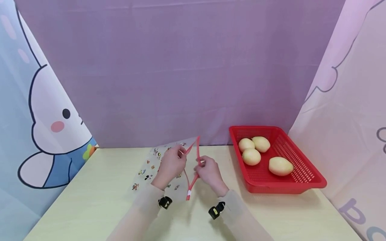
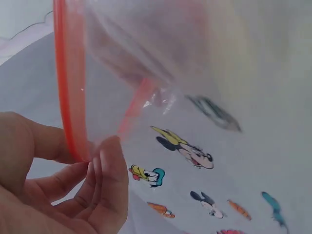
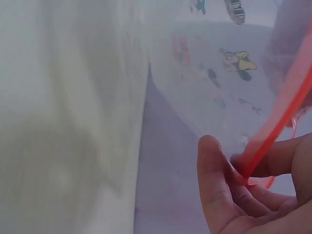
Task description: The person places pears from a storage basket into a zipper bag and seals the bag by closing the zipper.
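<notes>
Left hand (image 1: 170,164) pinching one red zip edge of a clear plastic bag (image 1: 163,160), thumb and fingertips (image 2: 109,165) closed on the strip. Right hand (image 1: 209,172) pinching the opposite red edge, thumb (image 3: 214,180) and forefinger clamped on it. Bag held up between both hands just above the table (image 1: 90,201), mouth pulled apart into a narrow red-rimmed loop, near end of the zip (image 1: 189,192) dipping toward the tabletop, body of the bag trailing away to the left behind the left hand. Thin, glossy, see-through film, printed with small cartoon figures (image 2: 187,148); zip strip a flat band of translucent red. Sheer pale sleeves over both forearms, a black wrist mount (image 1: 165,202) on the left, another (image 1: 216,211) on the right.

Well apart to the right, a red plastic basket (image 1: 304,174), rectangular, mesh-walled, resting on the table and holding four pale yellow rounded fruits (image 1: 280,166), smooth-skinned; three bunched at the far left end, one alone nearer the front. Tabletop pale cream, matt and flat. Behind, a plain lilac cloth backdrop (image 1: 181,67); on the left a blue curtain with a white cartoon rabbit (image 1: 51,127), on the right a pink printed curtain (image 1: 356,117).
</notes>
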Tool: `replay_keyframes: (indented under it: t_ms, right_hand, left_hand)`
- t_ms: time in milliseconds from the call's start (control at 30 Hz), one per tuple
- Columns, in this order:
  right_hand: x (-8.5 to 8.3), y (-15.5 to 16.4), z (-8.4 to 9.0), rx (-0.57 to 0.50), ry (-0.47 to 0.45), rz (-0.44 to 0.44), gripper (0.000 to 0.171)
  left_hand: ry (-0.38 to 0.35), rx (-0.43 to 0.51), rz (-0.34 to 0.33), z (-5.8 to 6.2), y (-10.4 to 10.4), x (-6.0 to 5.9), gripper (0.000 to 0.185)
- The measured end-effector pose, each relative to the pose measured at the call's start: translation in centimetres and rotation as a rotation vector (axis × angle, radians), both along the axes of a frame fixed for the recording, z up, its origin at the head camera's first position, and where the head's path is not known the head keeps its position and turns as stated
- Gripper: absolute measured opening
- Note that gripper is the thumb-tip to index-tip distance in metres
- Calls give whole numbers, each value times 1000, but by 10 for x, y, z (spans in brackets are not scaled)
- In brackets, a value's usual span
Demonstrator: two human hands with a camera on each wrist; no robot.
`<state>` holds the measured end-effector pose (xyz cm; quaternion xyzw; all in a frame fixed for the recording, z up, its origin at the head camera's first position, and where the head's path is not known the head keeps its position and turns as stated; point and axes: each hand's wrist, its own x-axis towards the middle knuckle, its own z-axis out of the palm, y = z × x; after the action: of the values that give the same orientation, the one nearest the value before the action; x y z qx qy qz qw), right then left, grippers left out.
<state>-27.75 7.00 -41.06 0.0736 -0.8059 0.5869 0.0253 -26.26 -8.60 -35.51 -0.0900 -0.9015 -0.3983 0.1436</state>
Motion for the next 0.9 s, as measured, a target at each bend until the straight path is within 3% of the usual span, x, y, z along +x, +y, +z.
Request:
replay_keyframes:
  t_ms: [267,633,900]
  right_hand:
    - [2,10,12,-27,37,-14,27]
    - [8,31,25,-143,36,-21,19]
    - [14,53,42,-171,44,-59,22]
  left_hand:
    - [-12,145,-10,5,-12,-3,8]
    - [-55,422,-76,25,-24,9,10]
    - [-64,568,-65,27,-31,12,13]
